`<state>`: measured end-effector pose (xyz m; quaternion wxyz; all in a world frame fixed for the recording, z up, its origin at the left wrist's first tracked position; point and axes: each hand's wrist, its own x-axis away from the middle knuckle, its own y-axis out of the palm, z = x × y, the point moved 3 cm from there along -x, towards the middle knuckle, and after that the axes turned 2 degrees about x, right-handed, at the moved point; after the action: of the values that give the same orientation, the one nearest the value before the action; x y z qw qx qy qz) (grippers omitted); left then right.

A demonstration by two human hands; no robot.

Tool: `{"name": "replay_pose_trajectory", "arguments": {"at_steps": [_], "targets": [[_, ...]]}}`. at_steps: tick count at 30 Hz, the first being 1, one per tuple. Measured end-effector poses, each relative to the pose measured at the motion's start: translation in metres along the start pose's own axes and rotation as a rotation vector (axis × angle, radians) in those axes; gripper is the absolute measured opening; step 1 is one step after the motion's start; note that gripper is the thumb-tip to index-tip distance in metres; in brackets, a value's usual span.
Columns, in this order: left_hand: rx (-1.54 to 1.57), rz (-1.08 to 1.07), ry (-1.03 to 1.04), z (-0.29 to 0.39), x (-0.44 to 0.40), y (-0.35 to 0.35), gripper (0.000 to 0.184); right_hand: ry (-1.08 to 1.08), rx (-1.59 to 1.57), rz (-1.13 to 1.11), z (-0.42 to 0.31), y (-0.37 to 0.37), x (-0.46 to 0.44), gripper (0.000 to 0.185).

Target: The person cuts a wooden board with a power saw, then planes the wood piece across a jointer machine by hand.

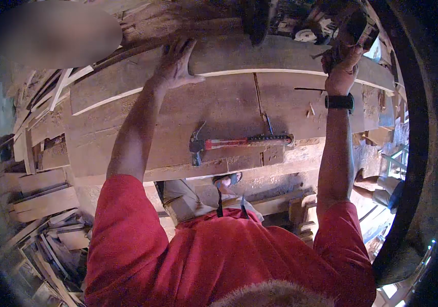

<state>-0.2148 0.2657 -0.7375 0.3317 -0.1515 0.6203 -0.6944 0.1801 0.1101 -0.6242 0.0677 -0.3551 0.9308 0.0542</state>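
Observation:
My left hand lies with its fingers spread on a long plank with a pale front edge, thumb pointing right. At the far right end of the plank, my right hand is wrapped round a dark, boxy hand tool. The tool's exact kind is hard to make out in the shadow. Between my arms, a claw hammer with a red and black handle rests on the wooden bench top, its head to the left. A thin dark rod lies just above the handle.
Offcuts are piled at the left, with more strips beyond the bench. Dark machinery parts sit behind the plank. Another person's legs show at the right. A dark curved post borders the right side.

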Motion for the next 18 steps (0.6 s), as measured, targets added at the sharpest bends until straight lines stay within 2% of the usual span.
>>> {"name": "replay_pose_trajectory", "arguments": {"at_steps": [1,3,11,14,16,18], "targets": [[0.017,0.003,0.008,0.001,0.000,-0.001,0.125,0.001,0.001,0.005,0.002,0.001,-0.002,0.073],[0.008,0.004,0.007,0.002,0.000,-0.001,0.125,-0.139,-0.047,0.077,0.003,0.003,-0.007,0.073],[0.000,0.011,-0.010,0.000,0.002,0.000,0.125,-0.060,-0.029,0.003,0.003,-0.001,-0.003,0.076],[-0.003,-0.053,-0.047,0.001,0.001,-0.001,0.125,-0.029,-0.018,-0.027,0.002,-0.006,0.000,0.077],[0.002,0.030,0.012,0.002,0.001,-0.002,0.125,-0.025,-0.016,-0.045,0.002,-0.008,0.000,0.078],[0.013,0.010,0.008,0.003,0.001,-0.005,0.126,-0.063,-0.013,-0.086,0.001,-0.009,0.002,0.078]]}}
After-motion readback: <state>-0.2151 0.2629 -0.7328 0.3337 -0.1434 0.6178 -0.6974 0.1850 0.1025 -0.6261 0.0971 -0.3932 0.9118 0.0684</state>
